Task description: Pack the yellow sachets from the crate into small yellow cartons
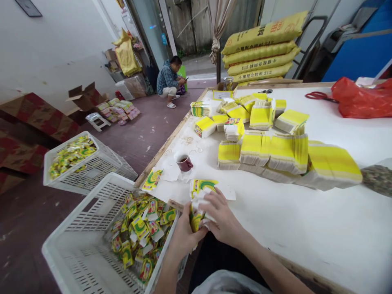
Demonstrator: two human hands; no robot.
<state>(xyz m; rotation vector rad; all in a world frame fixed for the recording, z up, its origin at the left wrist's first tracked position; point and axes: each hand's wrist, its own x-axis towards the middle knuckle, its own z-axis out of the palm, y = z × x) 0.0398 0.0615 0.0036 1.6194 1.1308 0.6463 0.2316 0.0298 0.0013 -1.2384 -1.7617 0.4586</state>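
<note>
Both my hands meet at the near edge of the white table (306, 228). My left hand (183, 232) grips a yellow-green packet (196, 220) from below, fingers wrapped round it. My right hand (222, 218) is closed over the top of the same packet and over white paper. A small stack of flat yellow packets (202, 185) lies just beyond my fingers. Left of my hands stands a white plastic crate (92, 228) holding several filled yellow-green packets (141, 232).
A dark red cup (184, 162) stands on the table beyond the stack. Bundles of yellow-and-white packets (275, 151) fill the table's middle. A red plastic bag (361, 100) and red scissors (317, 95) lie at the far right. A second crate (82, 161) sits on the floor. A person (168, 79) crouches by the doorway.
</note>
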